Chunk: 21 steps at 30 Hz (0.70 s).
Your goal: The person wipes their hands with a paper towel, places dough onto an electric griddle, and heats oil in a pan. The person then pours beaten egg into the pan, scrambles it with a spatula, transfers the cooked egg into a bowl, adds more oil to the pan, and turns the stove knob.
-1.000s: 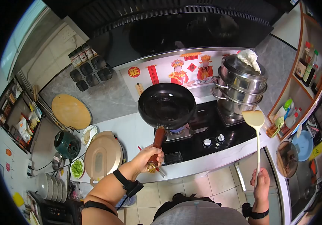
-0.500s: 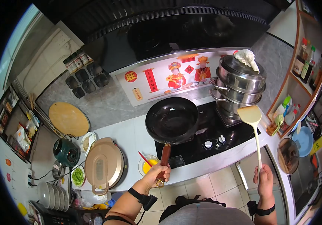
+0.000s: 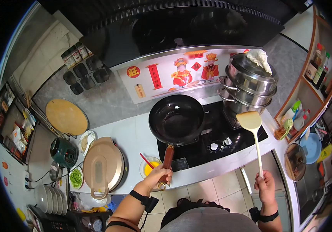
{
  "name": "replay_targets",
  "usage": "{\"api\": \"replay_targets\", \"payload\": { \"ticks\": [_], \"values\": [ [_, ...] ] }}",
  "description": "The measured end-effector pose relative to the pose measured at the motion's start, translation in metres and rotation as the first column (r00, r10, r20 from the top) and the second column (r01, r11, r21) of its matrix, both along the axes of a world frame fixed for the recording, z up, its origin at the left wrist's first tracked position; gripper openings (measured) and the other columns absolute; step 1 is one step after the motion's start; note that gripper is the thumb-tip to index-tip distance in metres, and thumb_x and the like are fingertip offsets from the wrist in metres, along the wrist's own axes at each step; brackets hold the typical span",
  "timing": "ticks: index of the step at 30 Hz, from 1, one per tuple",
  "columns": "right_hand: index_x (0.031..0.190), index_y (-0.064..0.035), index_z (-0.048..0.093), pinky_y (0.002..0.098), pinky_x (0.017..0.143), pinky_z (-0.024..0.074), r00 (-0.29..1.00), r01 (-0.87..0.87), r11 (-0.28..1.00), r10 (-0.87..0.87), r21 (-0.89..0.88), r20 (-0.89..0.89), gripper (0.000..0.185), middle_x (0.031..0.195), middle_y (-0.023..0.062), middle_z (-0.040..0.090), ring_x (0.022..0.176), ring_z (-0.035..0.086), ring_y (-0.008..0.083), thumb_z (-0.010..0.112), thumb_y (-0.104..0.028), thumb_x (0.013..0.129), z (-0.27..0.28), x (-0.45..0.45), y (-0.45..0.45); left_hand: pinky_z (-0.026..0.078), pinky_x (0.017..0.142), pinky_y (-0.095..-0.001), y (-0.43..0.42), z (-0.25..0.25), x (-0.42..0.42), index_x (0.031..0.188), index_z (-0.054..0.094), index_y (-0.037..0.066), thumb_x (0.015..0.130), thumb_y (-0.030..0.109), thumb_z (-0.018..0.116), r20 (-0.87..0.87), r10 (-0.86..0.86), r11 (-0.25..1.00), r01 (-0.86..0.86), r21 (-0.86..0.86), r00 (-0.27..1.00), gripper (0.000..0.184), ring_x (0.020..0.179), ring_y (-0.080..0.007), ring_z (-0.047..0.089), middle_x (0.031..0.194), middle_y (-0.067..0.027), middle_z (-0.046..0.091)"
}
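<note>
Black wok (image 3: 176, 120): ahead of left hand (image 3: 156, 177), over the left part of the cooktop (image 3: 197, 154). Can't tell if it sits on the burner. Left hand clenched round the brown wok handle (image 3: 168, 157), near its end ring. Right hand (image 3: 266, 187) gripping the lower end of 1 cream spatula (image 3: 255, 135), blade up, ahead of that hand and over the cooktop's right part.

Cooktop: black glass, 2 white knobs, ahead of and between the hands. Glass bowl (image 3: 143, 170) with yellow liquid just beside left hand, red stick (image 3: 147, 159) in it. Further left of that hand, on the white counter (image 3: 129, 133): round beige appliance (image 3: 94, 160), then plate of green pieces (image 3: 75, 178) and green cooker (image 3: 63, 151).

Ahead of right hand, past the spatula: stacked steel steamer (image 3: 251, 87), white cloth (image 3: 259, 61) on its lid. Right of that hand: wood-edged shelves with bottles (image 3: 320, 71). Beyond both hands: grey wall (image 3: 113, 98), red-and-white poster (image 3: 165, 79), black hood (image 3: 146, 33). Pale floor tiles (image 3: 200, 193) below, between the hands.
</note>
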State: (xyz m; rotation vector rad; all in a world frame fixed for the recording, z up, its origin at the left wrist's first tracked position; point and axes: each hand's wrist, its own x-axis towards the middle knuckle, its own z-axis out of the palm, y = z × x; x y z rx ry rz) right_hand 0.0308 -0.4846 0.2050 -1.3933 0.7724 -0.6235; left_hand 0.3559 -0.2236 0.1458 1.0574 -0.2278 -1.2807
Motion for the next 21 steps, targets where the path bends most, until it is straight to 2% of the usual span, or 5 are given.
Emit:
{"api": "replay_targets", "payload": {
  "ticks": [2,6,14,21],
  "values": [
    [0.091,-0.0020,0.050,0.0210,0.047,0.0351,1.000,-0.002,1.000,0.002,0.008,-0.004,0.005,0.065,0.0006,0.047,0.050,0.042,0.0070,0.046,-0.004,0.087,-0.001,0.003,-0.001,0.047,0.055,-0.0283,0.001,0.008,0.002,0.100,0.042,0.005,0.081,0.012,0.057,0.049,0.009,0.998,-0.011,0.058,0.999,0.025,0.059,-0.0125,0.051,0.075,-0.0049,0.050],
    [0.091,-0.0017,0.050,0.0211,0.047,0.0351,1.000,0.006,1.000,-0.007,0.019,0.014,0.006,0.064,0.0007,0.047,0.050,0.042,0.0073,0.046,-0.004,0.087,-0.004,0.005,-0.002,0.047,0.054,-0.0285,0.004,0.016,0.008,0.099,0.043,0.005,0.080,0.011,0.057,0.035,0.004,0.994,-0.008,0.105,0.999,0.024,0.058,-0.0122,0.051,0.074,-0.0042,0.050],
    [0.091,-0.0017,0.049,0.0209,0.045,0.0342,1.000,-0.018,1.000,0.018,0.025,0.019,0.005,0.064,0.0007,0.046,0.048,0.041,0.0070,0.046,-0.004,0.087,-0.007,0.012,-0.006,0.045,0.051,-0.0263,0.017,0.011,0.026,0.100,0.045,0.002,0.078,0.011,0.058,0.103,-0.032,0.995,0.022,0.095,0.994,0.027,0.058,-0.0122,0.051,0.074,-0.0045,0.051],
    [0.090,-0.0022,0.048,0.0206,0.043,0.0334,0.999,-0.049,0.998,0.048,0.028,0.025,0.004,0.063,0.0004,0.045,0.047,0.041,0.0068,0.045,-0.003,0.087,-0.008,0.020,-0.006,0.045,0.051,-0.0263,0.011,0.013,0.015,0.100,0.045,0.003,0.078,0.012,0.058,0.120,0.006,0.994,-0.019,0.109,0.993,0.027,0.058,-0.0126,0.052,0.073,-0.0045,0.051]
  ]
}}
